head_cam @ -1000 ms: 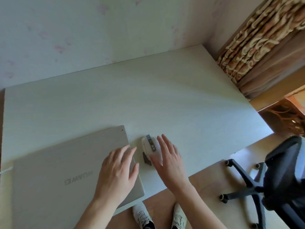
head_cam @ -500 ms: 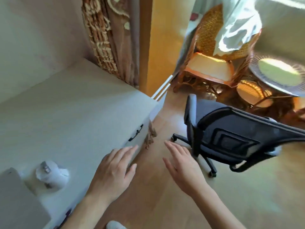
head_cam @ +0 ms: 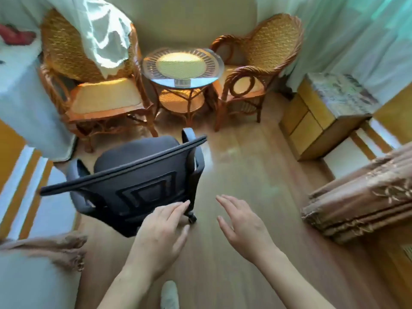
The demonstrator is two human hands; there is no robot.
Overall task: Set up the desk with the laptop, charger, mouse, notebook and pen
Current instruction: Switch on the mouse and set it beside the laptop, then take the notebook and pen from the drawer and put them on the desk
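I can read no text, label, brand or number anywhere in front of me.

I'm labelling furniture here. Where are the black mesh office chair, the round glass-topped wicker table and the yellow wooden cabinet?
black mesh office chair [head_cam: 142, 188]: head view, on its backrest.
round glass-topped wicker table [head_cam: 181, 64]: head view, on the glass top.
yellow wooden cabinet [head_cam: 312, 128]: head view, on its front panel.
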